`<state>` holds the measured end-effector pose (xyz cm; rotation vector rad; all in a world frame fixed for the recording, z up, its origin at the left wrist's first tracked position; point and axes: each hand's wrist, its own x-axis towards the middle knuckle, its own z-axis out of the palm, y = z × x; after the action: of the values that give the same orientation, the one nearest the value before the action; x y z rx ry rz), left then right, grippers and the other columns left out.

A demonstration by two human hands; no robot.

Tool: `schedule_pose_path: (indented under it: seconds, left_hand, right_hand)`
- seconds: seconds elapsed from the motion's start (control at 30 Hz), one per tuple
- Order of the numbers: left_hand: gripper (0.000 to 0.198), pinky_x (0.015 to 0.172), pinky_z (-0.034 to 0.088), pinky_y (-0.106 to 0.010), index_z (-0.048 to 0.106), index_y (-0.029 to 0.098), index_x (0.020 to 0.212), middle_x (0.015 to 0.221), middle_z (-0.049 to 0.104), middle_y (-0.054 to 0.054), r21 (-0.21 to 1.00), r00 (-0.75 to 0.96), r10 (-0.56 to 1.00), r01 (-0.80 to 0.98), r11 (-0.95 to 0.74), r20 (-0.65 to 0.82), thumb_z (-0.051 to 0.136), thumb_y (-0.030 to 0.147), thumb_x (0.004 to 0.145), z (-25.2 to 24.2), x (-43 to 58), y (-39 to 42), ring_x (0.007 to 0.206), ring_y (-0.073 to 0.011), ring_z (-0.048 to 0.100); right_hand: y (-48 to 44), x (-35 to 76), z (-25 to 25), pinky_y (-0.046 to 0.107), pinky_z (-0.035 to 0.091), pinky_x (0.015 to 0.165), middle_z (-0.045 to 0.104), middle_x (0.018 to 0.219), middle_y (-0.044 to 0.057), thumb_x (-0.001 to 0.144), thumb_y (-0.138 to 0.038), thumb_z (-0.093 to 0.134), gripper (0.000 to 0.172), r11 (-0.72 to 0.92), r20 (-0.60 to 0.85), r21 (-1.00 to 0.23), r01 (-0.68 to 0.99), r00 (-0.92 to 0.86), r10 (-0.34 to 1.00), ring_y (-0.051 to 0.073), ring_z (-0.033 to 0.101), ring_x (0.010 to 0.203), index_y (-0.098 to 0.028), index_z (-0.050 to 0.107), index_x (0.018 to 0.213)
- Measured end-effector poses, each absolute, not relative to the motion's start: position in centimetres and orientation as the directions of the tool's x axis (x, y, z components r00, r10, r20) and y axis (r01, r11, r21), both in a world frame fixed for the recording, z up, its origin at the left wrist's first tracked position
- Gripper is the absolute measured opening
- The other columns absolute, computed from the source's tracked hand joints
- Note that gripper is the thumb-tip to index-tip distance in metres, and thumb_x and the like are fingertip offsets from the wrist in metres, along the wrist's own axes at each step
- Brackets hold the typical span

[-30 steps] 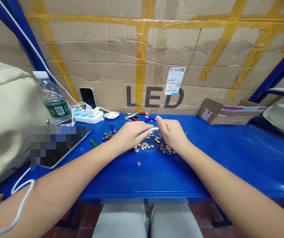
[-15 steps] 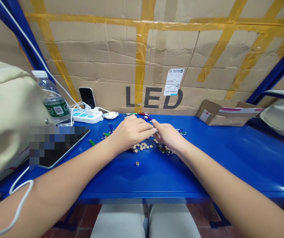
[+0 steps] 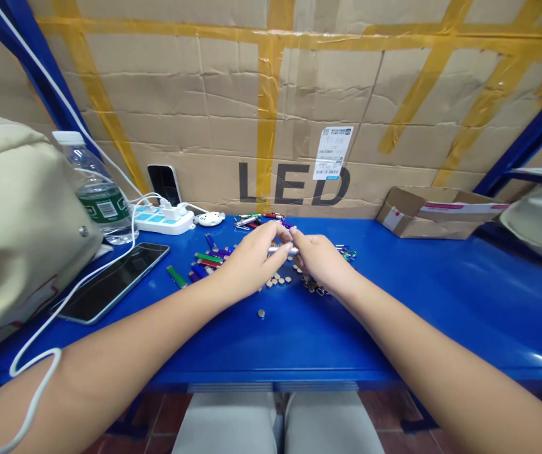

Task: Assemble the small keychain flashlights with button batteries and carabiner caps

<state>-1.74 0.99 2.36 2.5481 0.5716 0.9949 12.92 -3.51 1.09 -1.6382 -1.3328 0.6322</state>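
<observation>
Your left hand (image 3: pixel 252 261) and right hand (image 3: pixel 321 258) | fingers (image 3: pixel 280 232) nearly closed, both pinching a silver metal tube (image 3: pixel 283 250) | tube held up over the worktop (image 3: pixel 394 302), above button batteries (image 3: pixel 278 280), likely so both hands can work it | colored tubes (image 3: pixel 205 260) lie left

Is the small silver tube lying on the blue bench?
No, the left hand and right hand hold the small silver tube between them, above the blue bench.

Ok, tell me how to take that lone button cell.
Pinch the lone button cell by its rim, from above on the near side. It lies flat on the blue table, apart from the pile of discs, so nothing blocks your fingers.
</observation>
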Motion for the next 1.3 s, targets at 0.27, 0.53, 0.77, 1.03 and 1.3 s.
schedule_pose_path:
  seconds: [0.27, 0.53, 0.77, 1.03, 1.3]
  left_hand:
    - [0.031, 0.064, 0.038, -0.025, 0.054, 0.015, 0.069, 0.069, 0.060, -0.002, 0.381, 0.812, 0.493, 0.368, -0.848, 0.313, 0.044, 0.032, 0.094, 2.0, -1.5, 0.7, 0.067, -0.0153, 0.055]
    - [0.028, 0.071, 0.043, -0.027, 0.062, 0.014, 0.087, 0.083, 0.062, -0.007, -0.032, 0.808, 0.248, 0.312, -0.949, 0.535, 0.041, 0.032, 0.095, 1.8, -2.0, 0.9, 0.080, -0.0175, 0.057]
    - [0.025, 0.070, 0.044, -0.027, 0.063, 0.013, 0.088, 0.082, 0.061, -0.007, -0.035, 0.813, 0.281, 0.346, -0.937, 0.510, 0.045, 0.029, 0.093, 2.2, -1.9, 1.0, 0.078, -0.0177, 0.057]
    - [0.019, 0.072, 0.044, -0.027, 0.063, 0.014, 0.088, 0.083, 0.062, -0.006, 0.099, 0.798, 0.333, 0.330, -0.939, 0.502, 0.050, 0.028, 0.091, 2.0, -1.9, 1.4, 0.079, -0.0174, 0.057]
    - [0.020, 0.072, 0.043, -0.028, 0.064, 0.014, 0.088, 0.082, 0.063, -0.006, 0.187, 0.797, 0.400, 0.354, -0.916, 0.452, 0.050, 0.028, 0.091, 2.0, -1.8, 1.7, 0.079, -0.0174, 0.057]
  right_hand:
    - [-4.0, 12.7, 1.5, 0.027, 0.023, 0.049, 0.038, 0.045, -0.001, 0.093, -0.048, 0.029, 0.054, -0.003, 0.358, -0.639, 0.769, 0.300, 0.884, 0.012, 0.034, 0.046, -0.020, 0.033, 0.046]
    - [-3.9, 12.8, 1.4, 0.028, 0.023, 0.051, 0.044, 0.048, 0.001, 0.094, -0.045, 0.029, 0.055, -0.020, 0.335, -0.591, 0.806, 0.268, 0.903, 0.013, 0.034, 0.048, -0.020, 0.039, 0.046]
    - [-3.5, 12.9, 1.0, 0.026, 0.029, 0.054, 0.044, 0.044, 0.000, 0.092, -0.045, 0.031, 0.055, 0.029, 0.265, -0.787, 0.616, 0.296, 0.918, 0.012, 0.041, 0.049, -0.019, 0.040, 0.045]
    - [-3.5, 12.8, 1.0, 0.026, 0.030, 0.054, 0.044, 0.042, -0.002, 0.091, -0.048, 0.033, 0.055, 0.012, 0.219, -0.831, 0.555, 0.309, 0.925, 0.012, 0.041, 0.045, -0.019, 0.044, 0.045]
    - [-3.4, 12.9, 0.7, 0.026, 0.030, 0.053, 0.043, 0.042, -0.002, 0.092, -0.047, 0.033, 0.055, -0.007, 0.210, -0.824, 0.566, 0.317, 0.925, 0.011, 0.040, 0.044, -0.019, 0.042, 0.046]
